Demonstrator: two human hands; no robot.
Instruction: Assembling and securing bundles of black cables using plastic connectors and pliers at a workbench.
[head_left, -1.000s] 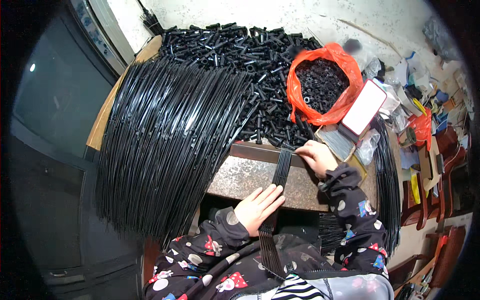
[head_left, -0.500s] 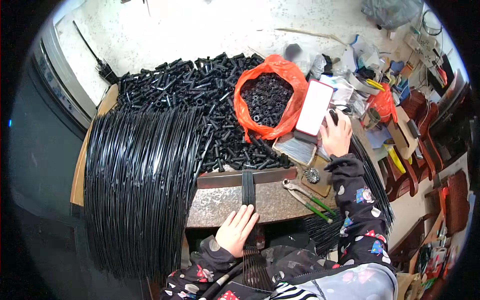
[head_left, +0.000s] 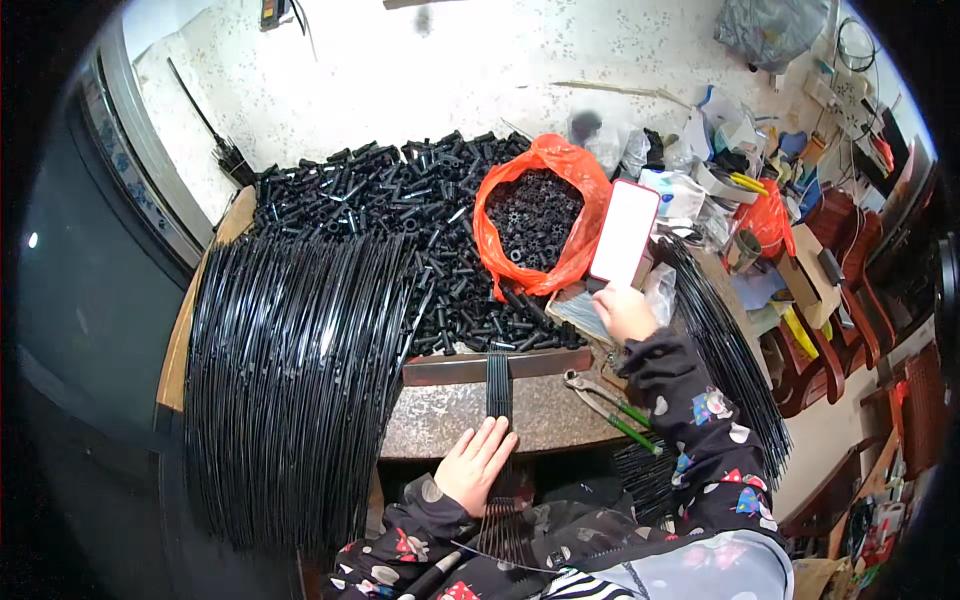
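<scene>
My left hand [head_left: 477, 466] lies flat, fingers stretched out, on a narrow row of thin black rods [head_left: 498, 385] that look like umbrella ribs. The row crosses a dark metal bar [head_left: 440, 369] at the edge of a speckled worktop [head_left: 430, 415], and its lower ends hang toward my lap. Just below a propped phone with a white screen [head_left: 625, 232], my right hand [head_left: 627, 314] is closed, fingers bent down over a shallow tray of fine wires [head_left: 577, 306]. What it holds, if anything, is hidden. Green-handled pliers [head_left: 612, 410] lie below my right wrist.
A broad sheaf of black rods [head_left: 290, 390] hangs off the worktop at left. Behind it are heaped black plastic tubes [head_left: 350, 190] and an orange bag [head_left: 487, 240] of small black toothed parts. More rods [head_left: 715, 315] lie at right, near clutter and wooden chairs [head_left: 820, 370].
My right hand has moved left and nearer, from beside the phone to just below it. The round toothed disc is now out of sight near that hand. My left hand stays on the rods.
</scene>
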